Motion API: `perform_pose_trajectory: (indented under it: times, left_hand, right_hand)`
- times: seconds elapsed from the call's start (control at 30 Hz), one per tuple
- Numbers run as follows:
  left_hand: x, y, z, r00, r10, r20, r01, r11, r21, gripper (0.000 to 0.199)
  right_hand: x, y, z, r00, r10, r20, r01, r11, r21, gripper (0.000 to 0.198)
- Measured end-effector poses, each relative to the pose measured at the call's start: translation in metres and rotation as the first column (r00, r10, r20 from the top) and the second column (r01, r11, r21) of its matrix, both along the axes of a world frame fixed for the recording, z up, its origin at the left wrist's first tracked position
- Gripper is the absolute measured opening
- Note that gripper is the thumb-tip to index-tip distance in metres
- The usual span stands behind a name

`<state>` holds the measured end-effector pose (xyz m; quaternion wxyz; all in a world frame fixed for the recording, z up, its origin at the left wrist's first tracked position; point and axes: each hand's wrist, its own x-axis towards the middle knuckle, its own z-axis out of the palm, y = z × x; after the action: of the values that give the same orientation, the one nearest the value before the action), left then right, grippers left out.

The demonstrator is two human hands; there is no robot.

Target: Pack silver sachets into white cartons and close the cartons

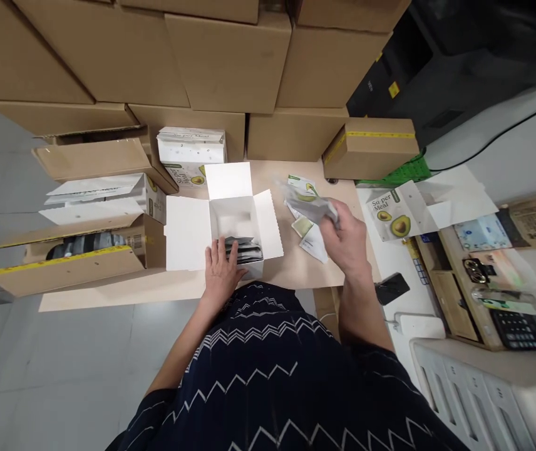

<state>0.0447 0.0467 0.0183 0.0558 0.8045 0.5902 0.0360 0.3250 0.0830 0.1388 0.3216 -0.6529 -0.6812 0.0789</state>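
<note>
An open white carton [187,235] stands on the table with its flaps folded outward. Several thin packets [248,249] stand upright at its near end. My left hand [223,266] lies over the near left corner of the carton, fingers spread, the fingertips beside the packets. To the right, my right hand [345,235] is closed on a grey sachet [309,205], blurred by motion and held above the table. Below it lie loose sachets [314,243], white and green, some with an avocado print.
Brown cardboard boxes [230,62] are stacked along the back. At left are opened brown cartons [80,272] and a filled white carton [148,197]; another white carton [191,150] stands behind. A phone [392,288], calculator [526,330] and flattened avocado carton [397,213] are at right.
</note>
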Motion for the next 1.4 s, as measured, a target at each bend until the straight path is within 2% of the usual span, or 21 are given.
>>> perform_pose_trajectory:
  times: [0.07,0.17,0.27,0.37,0.53,0.6,0.7,0.83,0.93,1.03,1.1,1.2,1.23,1.27,1.33,1.4]
  left_hand:
    - [0.0,0.0,0.001,1.0,-0.004,-0.005,0.004,1.0,0.009,0.079]
    - [0.001,0.0,0.002,1.0,0.004,-0.004,-0.004,1.0,0.014,0.078]
    - [0.002,0.001,0.003,1.0,0.021,0.004,-0.021,1.0,0.013,0.076]
    - [0.002,0.001,0.002,1.0,0.028,0.007,-0.028,1.0,0.007,0.077]
    - [0.002,-0.001,0.002,0.999,0.029,0.024,-0.028,1.0,-0.01,0.08]
    - [0.002,-0.001,0.004,0.999,0.031,0.021,-0.031,0.999,-0.019,0.081]
    - [0.003,0.003,0.008,1.0,0.022,0.001,-0.022,0.999,-0.042,0.089]
    - [0.002,0.012,0.011,1.0,0.014,-0.022,-0.015,0.998,-0.055,0.104]
    - [0.001,0.017,0.009,1.0,0.008,-0.029,-0.009,0.999,-0.049,0.11]
    - [0.0,0.019,0.006,0.999,0.006,-0.047,-0.009,0.999,-0.049,0.107]
    - [0.0,0.02,0.004,0.998,0.004,-0.059,-0.007,0.999,-0.053,0.103]
    - [0.0,0.02,0.002,0.998,-0.008,-0.068,0.004,0.999,-0.052,0.102]
    - [0.0,0.02,0.001,0.998,-0.01,-0.07,0.006,0.999,-0.05,0.103]
    - [0.0,0.02,0.001,0.997,-0.012,-0.071,0.009,0.999,-0.047,0.103]
    - [-0.001,0.02,0.0,0.997,-0.016,-0.073,0.013,0.999,-0.042,0.102]
    - [-0.001,0.02,-0.001,0.997,-0.02,-0.073,0.017,0.999,-0.04,0.1]
  right_hand:
    - [-0.03,0.02,0.017,0.982,0.189,0.021,-0.188,0.981,-0.04,0.043]
    - [-0.077,0.055,0.019,0.903,0.419,0.098,-0.381,0.884,-0.27,0.047]
    - [-0.114,0.089,0.0,0.805,0.567,0.173,-0.409,0.742,-0.531,0.045]
    - [-0.137,0.114,-0.028,0.708,0.681,0.188,-0.4,0.606,-0.688,0.037]
    - [-0.151,0.127,-0.069,0.534,0.838,0.112,-0.481,0.41,-0.775,0.035]
    - [-0.152,0.127,-0.083,0.506,0.857,0.095,-0.484,0.373,-0.791,0.034]
    - [-0.153,0.125,-0.094,0.511,0.856,0.071,-0.477,0.352,-0.806,0.032]
    - [-0.152,0.121,-0.094,0.55,0.833,0.056,-0.498,0.381,-0.779,0.029]
    - [-0.153,0.118,-0.09,0.53,0.843,0.088,-0.511,0.401,-0.76,0.029]
    - [-0.155,0.116,-0.089,0.472,0.875,0.108,-0.522,0.376,-0.766,0.035]
    - [-0.155,0.114,-0.089,0.461,0.882,0.098,-0.527,0.361,-0.77,0.036]
    - [-0.149,0.109,-0.084,0.527,0.85,0.005,-0.57,0.358,-0.739,0.035]
    - [-0.145,0.106,-0.081,0.576,0.816,-0.041,-0.602,0.389,-0.697,0.033]
    - [-0.138,0.102,-0.078,0.635,0.766,-0.099,-0.637,0.447,-0.628,0.031]
    - [-0.119,0.095,-0.074,0.748,0.614,-0.252,-0.655,0.622,-0.43,0.031]
    - [-0.088,0.088,-0.077,0.822,0.405,-0.401,-0.527,0.808,-0.265,0.036]
